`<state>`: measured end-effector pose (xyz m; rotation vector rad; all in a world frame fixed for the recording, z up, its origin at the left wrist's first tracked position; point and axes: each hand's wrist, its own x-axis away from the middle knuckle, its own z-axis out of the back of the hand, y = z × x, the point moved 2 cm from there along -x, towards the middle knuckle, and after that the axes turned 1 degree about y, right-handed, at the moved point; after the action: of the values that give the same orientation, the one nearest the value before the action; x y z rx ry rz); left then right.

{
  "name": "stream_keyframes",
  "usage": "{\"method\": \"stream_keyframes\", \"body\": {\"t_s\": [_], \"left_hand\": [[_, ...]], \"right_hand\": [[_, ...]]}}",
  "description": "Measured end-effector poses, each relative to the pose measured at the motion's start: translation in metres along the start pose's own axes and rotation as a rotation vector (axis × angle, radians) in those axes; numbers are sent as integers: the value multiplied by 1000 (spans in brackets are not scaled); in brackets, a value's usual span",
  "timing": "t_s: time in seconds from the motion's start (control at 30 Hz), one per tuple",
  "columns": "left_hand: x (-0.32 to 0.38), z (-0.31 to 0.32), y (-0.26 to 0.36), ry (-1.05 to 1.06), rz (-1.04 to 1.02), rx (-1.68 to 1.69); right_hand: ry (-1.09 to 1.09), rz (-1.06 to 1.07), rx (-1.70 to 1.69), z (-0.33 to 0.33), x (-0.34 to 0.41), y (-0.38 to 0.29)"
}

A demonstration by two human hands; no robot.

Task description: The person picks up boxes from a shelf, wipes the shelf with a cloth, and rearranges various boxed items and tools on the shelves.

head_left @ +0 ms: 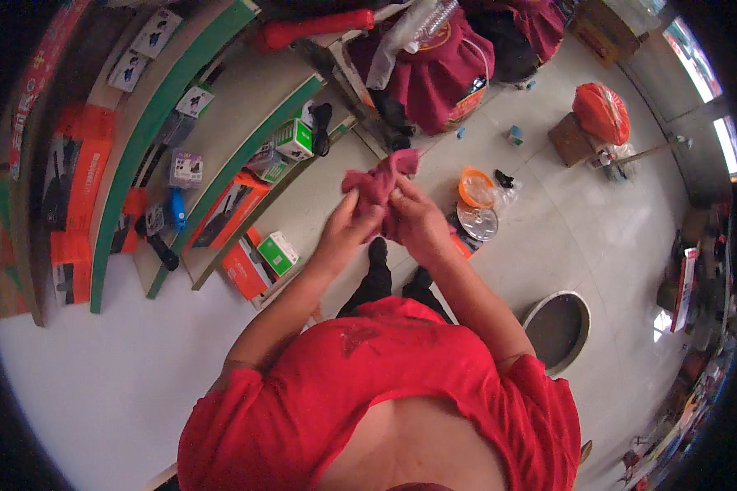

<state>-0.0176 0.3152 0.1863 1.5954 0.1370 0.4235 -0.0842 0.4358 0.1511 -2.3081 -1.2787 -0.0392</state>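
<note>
A crumpled dark-pink cloth (378, 184) is bunched between my two hands, in front of my body and above the floor. My left hand (351, 222) grips it from the left side, the thumb lying across the folds. From the right, my right hand (419, 215) pinches the same cloth, with a twisted end sticking up beyond the fingers. Parts of the fingers are hidden by the cloth. Below the hands, my dark shoes and trousers show against the tiled floor.
Green-edged shelves (178, 123) with boxed goods stand at the left. An orange bowl (476, 187) and a clear round lid (479, 221) lie on the floor. A round bin (557, 331) stands at the right; cloth-covered containers (430, 80) and a red bag (602, 113) are farther off.
</note>
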Motion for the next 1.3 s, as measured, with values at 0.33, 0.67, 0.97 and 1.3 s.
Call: {"method": "stream_keyframes", "body": {"t_s": [0.33,0.67,0.97,1.3], "left_hand": [[-18,-4,-20,106,205,73],[-33,-22,-45,-227,472,12],[-41,-5,-59,-37,427,553],[-49,71,-19,56,118,761]], "right_hand": [[220,206,298,16,6,-3],[342,227,500,49,29,10],[466,373,337,51,48,17],[890,497,-89,187,157,21]]}}
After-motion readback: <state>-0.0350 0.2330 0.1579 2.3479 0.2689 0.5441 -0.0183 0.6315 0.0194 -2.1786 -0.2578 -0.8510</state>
